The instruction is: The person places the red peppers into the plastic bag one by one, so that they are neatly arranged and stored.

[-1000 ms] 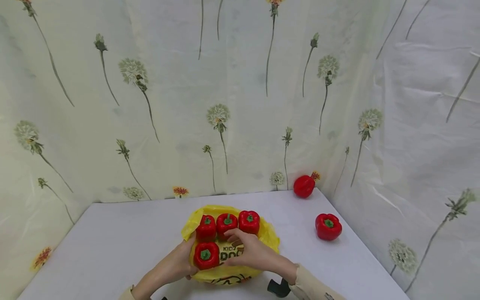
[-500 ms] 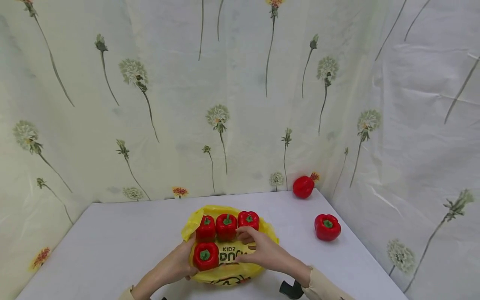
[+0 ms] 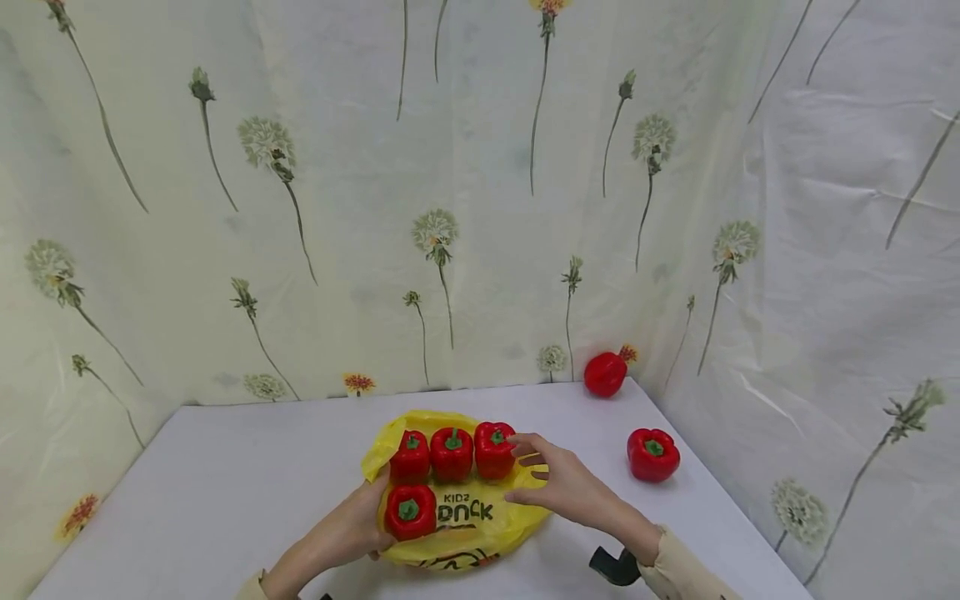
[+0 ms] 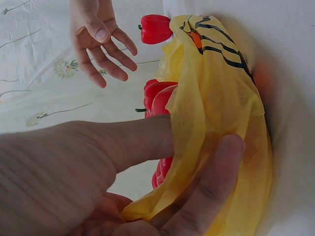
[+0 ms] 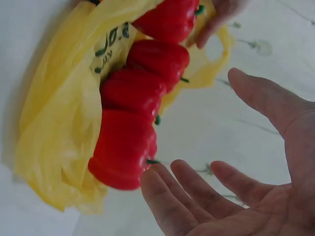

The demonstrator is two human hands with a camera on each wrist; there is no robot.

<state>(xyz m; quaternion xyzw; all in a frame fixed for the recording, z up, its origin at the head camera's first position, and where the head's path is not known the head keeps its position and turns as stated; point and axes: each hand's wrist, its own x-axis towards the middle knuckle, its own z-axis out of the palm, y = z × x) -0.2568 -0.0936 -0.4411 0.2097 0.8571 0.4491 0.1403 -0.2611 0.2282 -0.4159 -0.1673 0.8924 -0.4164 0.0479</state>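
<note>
- The fingers [image 4: 211,172] of the left hand [image 3: 367,515] pinch the film of the bag [image 3: 517,521] at its left side, one digit inside, another outside. A light, steady pinch should serve: thin film may tear or slide if tugged.
- The fingers [image 5: 197,191] of the right hand [image 3: 558,483] are spread, gently bent and holding nothing. Their tips lie right beside the corner pepper [image 3: 492,454]; contact cannot be told.
- The step in hand looks like steadying the bag at the left while the right hand tends the peppers. The right hand is best moved smoothly, thumb wide, so as not to nudge that pepper or catch its stem.
- Beside the corner pepper, the middle pepper [image 3: 452,458] and left pepper [image 3: 409,458] complete a row, stems up. They look smooth and likely to roll, so any lift of the film should be slow and level.
- The front pepper [image 3: 410,512] sits against the left hand's side of the bag; tightening there could tip it.
- Farther out on the worktop [image 3: 270,467], at right, are the near loose pepper [image 3: 653,457] and the far loose pepper [image 3: 605,373] by the back corner. Reaching either calls for a path clear of the row.
</note>
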